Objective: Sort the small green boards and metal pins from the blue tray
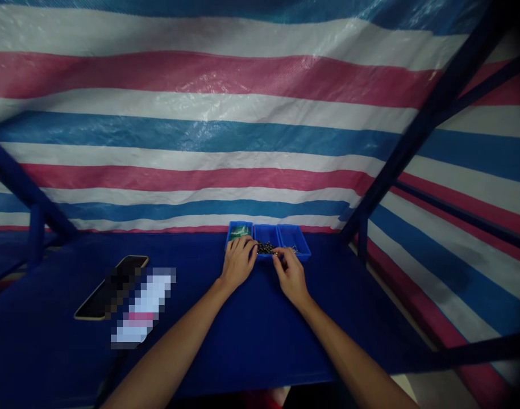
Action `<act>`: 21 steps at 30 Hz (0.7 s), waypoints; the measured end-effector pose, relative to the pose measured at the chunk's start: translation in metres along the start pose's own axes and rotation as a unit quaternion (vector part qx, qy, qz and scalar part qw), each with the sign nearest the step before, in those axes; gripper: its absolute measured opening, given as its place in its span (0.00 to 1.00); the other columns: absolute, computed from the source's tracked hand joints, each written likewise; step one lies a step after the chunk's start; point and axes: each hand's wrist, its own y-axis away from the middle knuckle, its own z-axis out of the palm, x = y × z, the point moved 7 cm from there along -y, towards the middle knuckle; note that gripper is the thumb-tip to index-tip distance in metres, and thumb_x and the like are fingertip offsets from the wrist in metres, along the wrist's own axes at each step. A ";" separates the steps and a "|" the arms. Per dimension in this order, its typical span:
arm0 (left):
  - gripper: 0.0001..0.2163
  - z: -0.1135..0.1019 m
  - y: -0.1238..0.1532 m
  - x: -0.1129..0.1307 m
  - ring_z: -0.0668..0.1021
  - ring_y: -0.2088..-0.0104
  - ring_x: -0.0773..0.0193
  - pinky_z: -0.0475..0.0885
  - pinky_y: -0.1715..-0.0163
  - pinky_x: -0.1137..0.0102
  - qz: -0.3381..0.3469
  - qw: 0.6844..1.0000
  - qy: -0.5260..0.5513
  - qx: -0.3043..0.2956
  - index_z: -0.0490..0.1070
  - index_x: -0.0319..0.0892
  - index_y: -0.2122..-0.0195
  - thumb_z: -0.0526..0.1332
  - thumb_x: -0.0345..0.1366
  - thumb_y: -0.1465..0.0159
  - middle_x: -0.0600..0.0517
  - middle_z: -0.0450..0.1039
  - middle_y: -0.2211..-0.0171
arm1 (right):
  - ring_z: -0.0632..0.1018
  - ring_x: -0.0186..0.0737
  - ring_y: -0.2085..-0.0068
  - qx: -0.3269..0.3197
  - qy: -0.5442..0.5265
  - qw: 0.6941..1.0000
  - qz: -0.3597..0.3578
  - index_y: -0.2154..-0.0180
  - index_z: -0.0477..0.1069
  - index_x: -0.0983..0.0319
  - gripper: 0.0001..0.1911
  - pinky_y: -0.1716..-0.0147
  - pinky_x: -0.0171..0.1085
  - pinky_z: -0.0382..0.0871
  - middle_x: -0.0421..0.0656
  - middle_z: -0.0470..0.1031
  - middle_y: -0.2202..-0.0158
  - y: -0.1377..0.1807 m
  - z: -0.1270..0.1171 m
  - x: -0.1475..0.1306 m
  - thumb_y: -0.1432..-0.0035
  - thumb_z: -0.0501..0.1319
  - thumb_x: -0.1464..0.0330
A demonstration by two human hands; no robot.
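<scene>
Your left hand [238, 262] lies by the blue trays [294, 235], fingers bent; I cannot tell if it holds anything; your right hand [290, 274] pinches at the small dark bits [265, 247] in the middle tray, grip unclear; you seem to be picking bits out; next calls for a tiny, careful pinch.

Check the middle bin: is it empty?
Not empty: a pile of small dark parts sits at the front of the middle bin.
</scene>
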 end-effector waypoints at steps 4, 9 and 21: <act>0.12 0.000 0.000 0.000 0.77 0.48 0.54 0.67 0.47 0.56 0.001 1.000 0.000 0.003 0.75 0.47 0.49 0.52 0.37 0.22 0.47 0.76 0.49 | 0.73 0.41 0.67 0.006 -0.008 1.000 0.009 0.54 0.73 0.57 0.11 0.61 0.40 0.71 0.42 0.72 0.63 0.000 0.001 0.003 0.25 0.57 0.59; 0.11 0.000 0.000 -0.001 0.77 0.48 0.54 0.67 0.47 0.57 0.002 1.000 -0.003 0.000 0.75 0.47 0.48 0.53 0.37 0.22 0.47 0.76 0.48 | 0.73 0.40 0.66 0.004 -0.016 1.000 0.021 0.59 0.71 0.58 0.11 0.64 0.38 0.69 0.41 0.70 0.64 0.001 0.003 0.006 0.27 0.60 0.57; 0.12 -0.001 0.000 0.000 0.77 0.48 0.54 0.68 0.47 0.57 0.003 1.000 -0.007 0.003 0.75 0.48 0.48 0.53 0.37 0.22 0.47 0.76 0.48 | 0.73 0.41 0.66 -0.001 0.000 1.000 0.000 0.54 0.74 0.57 0.10 0.60 0.40 0.71 0.42 0.72 0.62 0.000 0.002 0.005 0.25 0.58 0.59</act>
